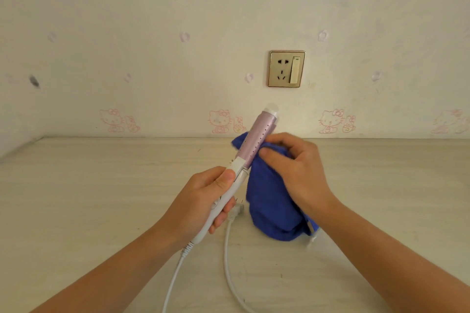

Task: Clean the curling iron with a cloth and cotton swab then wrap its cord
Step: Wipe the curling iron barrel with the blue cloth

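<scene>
Blue fluffy cloth (272, 206) pinched by right hand (297, 160) on pink curling iron (259, 134); left hand (203, 195) grips handle (235, 183).

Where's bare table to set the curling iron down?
Left of the left hand, the table is bare back to the wall. Right of the right hand, another bare stretch. The middle is crowded: cord, plug and hanging blue cloth below the curling iron.
</scene>
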The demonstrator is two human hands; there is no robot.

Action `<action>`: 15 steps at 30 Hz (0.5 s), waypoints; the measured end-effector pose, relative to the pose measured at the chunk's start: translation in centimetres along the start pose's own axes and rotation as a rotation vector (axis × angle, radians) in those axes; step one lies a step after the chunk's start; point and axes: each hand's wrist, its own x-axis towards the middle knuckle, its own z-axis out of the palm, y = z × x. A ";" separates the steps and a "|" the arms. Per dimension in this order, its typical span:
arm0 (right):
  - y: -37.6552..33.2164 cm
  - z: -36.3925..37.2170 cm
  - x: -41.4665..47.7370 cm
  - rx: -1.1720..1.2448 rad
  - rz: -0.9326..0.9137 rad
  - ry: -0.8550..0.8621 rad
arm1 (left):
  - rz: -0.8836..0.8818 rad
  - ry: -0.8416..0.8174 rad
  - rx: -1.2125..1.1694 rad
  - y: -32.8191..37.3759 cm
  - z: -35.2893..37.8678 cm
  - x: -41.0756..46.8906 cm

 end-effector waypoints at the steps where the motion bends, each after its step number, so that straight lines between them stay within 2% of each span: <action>1: 0.1 0.5 -0.3 0.014 -0.006 -0.048 | 0.005 0.009 -0.005 0.1 -0.2 0.1; 6: 0.6 0.4 -0.2 -0.029 -0.015 -0.108 | -0.007 0.000 -0.013 -0.4 -0.4 -0.1; 8: 0.3 0.2 0.0 -0.033 -0.037 -0.055 | -0.010 -0.007 -0.019 -0.4 -0.3 0.0; 12: -0.3 -2.0 1.5 0.044 -0.009 0.168 | -0.001 -0.037 0.029 -0.6 -0.2 -0.3; 15: -0.2 -1.5 1.0 0.057 0.032 0.113 | -0.005 -0.020 0.043 -0.8 0.0 -0.5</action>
